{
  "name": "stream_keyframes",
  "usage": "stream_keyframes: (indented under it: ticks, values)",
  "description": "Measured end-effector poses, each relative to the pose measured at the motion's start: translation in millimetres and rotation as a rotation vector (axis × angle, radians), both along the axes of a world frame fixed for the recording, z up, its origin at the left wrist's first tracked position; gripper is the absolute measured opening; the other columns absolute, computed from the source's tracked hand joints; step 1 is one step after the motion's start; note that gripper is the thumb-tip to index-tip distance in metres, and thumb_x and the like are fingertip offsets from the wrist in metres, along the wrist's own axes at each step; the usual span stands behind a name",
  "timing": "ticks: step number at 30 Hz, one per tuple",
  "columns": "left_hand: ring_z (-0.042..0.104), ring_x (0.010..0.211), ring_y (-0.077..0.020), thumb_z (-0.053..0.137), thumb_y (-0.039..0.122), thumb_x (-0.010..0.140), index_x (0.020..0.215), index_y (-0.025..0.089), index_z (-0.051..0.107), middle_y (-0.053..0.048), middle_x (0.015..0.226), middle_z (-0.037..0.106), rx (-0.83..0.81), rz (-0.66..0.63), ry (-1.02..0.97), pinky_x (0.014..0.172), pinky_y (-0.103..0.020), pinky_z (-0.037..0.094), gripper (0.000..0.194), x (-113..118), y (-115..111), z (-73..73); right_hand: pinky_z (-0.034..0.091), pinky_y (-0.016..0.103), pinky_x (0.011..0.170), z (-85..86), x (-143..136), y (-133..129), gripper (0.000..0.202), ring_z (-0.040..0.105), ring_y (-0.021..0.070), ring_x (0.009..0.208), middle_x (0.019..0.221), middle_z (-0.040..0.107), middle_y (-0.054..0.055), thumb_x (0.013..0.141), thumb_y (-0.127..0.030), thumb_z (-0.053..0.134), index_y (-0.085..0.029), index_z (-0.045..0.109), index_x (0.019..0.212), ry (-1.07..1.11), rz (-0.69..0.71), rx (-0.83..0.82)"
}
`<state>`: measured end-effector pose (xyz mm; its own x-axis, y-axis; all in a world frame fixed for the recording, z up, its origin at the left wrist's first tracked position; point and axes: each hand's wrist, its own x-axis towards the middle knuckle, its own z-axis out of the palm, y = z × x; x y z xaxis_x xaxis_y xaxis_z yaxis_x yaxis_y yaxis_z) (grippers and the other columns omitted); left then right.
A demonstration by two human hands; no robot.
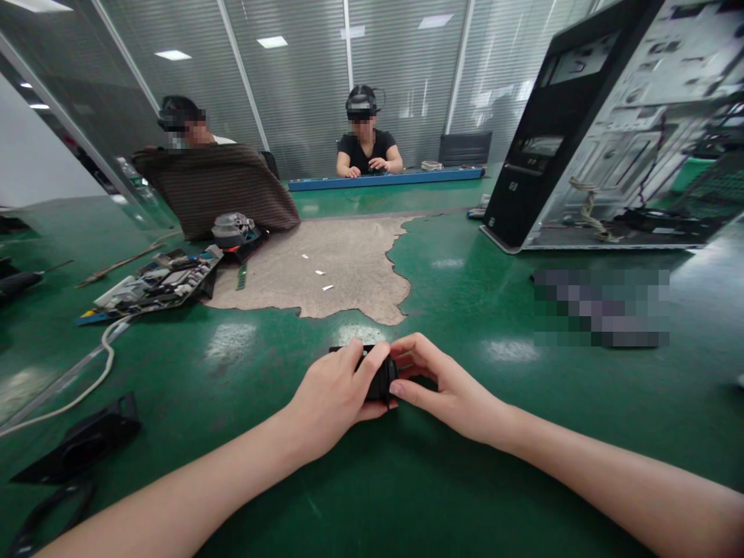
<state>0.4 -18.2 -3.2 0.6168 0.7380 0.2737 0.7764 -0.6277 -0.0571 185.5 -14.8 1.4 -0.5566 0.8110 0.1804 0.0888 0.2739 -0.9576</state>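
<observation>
A small black box-like part (380,381) is held between my hands just above the green table (407,488); its exact kind is not clear. My left hand (340,387) wraps over its left side, thumb and fingers closed on it. At the part's right end, my right hand (439,384) has its thumb and fingertips pressed against the edge in a loose pinch. My fingers cover much of the part.
An open computer case (523,194) stands at the right. A circuit board (156,287) and cable (108,356) lie left, near black plastic pieces (87,442). Beyond my hands is a torn brown sheet (349,256). Two people sit across the table.
</observation>
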Motion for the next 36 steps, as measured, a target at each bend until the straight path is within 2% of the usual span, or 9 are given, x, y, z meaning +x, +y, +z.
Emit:
stream_keyframes:
  ticks: [7, 11, 14, 19, 27, 32, 36]
  values:
    - [0.056, 0.073, -0.0210, 0.067, 0.033, 0.068, 0.124, 0.020, 0.016, -0.005, 0.094, 0.047, 0.008, 0.030, 0.036, 0.060, -0.032, 0.048, 0.076, 0.2, -3.0, 2.5, 0.049, 0.033, 0.081, -2.1, 5.2, 0.4, 0.024, 0.048, 0.0167, 0.098, 0.106, 0.047, 0.005, 0.075, -0.013, 0.060, -0.020, 0.048, 0.095, -0.068, 0.011, 0.212]
    - [0.056, 0.074, -0.0197, 0.063, 0.035, 0.072, 0.123, 0.022, 0.017, -0.004, 0.094, 0.047, -0.001, 0.037, 0.022, 0.061, -0.031, 0.048, 0.070, 0.6, -3.4, 2.6, 0.048, 0.034, 0.082, -1.6, 6.0, 1.7, 0.014, 0.049, 0.0166, 0.095, 0.103, 0.049, 0.005, 0.079, -0.019, 0.056, -0.020, 0.050, 0.092, -0.080, 0.006, 0.247]
    - [0.056, 0.075, -0.0203, 0.059, 0.039, 0.075, 0.122, 0.021, 0.018, -0.004, 0.094, 0.047, 0.002, 0.025, 0.005, 0.062, -0.032, 0.047, 0.065, 1.0, -2.7, 2.2, 0.048, 0.034, 0.082, -1.2, 4.3, 2.3, 0.007, 0.051, 0.0158, 0.093, 0.099, 0.050, 0.004, 0.082, -0.021, 0.053, -0.020, 0.050, 0.089, -0.048, -0.031, 0.207]
    - [0.056, 0.074, -0.0205, 0.060, 0.039, 0.074, 0.121, 0.021, 0.020, -0.004, 0.093, 0.047, -0.014, 0.030, 0.006, 0.061, -0.032, 0.047, 0.065, 1.0, -2.0, 2.1, 0.049, 0.036, 0.083, 0.3, 1.3, 1.4, 0.023, 0.056, 0.0153, 0.091, 0.097, 0.054, 0.004, 0.081, -0.019, 0.053, -0.021, 0.044, 0.102, -0.015, -0.008, 0.016]
    - [0.056, 0.073, -0.0192, 0.064, 0.033, 0.072, 0.123, 0.023, 0.017, -0.003, 0.093, 0.046, -0.027, 0.032, 0.005, 0.061, -0.031, 0.047, 0.070, 0.3, -1.2, 1.9, 0.047, 0.035, 0.084, -4.2, 5.7, 1.2, 0.028, 0.050, 0.0173, 0.098, 0.106, 0.048, 0.005, 0.076, -0.017, 0.060, -0.021, 0.045, 0.099, -0.074, 0.002, 0.196]
    - [0.056, 0.074, -0.0196, 0.060, 0.038, 0.074, 0.123, 0.021, 0.018, -0.004, 0.092, 0.047, -0.003, 0.014, -0.016, 0.061, -0.030, 0.047, 0.066, 0.4, -0.5, 0.0, 0.049, 0.032, 0.080, -4.3, 4.2, 1.3, 0.008, 0.053, 0.0147, 0.091, 0.101, 0.048, 0.005, 0.083, -0.021, 0.051, -0.020, 0.047, 0.089, -0.018, -0.019, 0.167]
    - [0.056, 0.074, -0.0200, 0.059, 0.039, 0.075, 0.123, 0.021, 0.019, -0.004, 0.093, 0.047, -0.016, 0.020, -0.015, 0.062, -0.031, 0.047, 0.065, 0.7, -0.6, 0.1, 0.050, 0.032, 0.079, -1.2, 1.4, 0.7, 0.015, 0.055, 0.0136, 0.088, 0.097, 0.051, 0.003, 0.082, -0.019, 0.053, -0.020, 0.045, 0.095, 0.005, -0.018, 0.075]
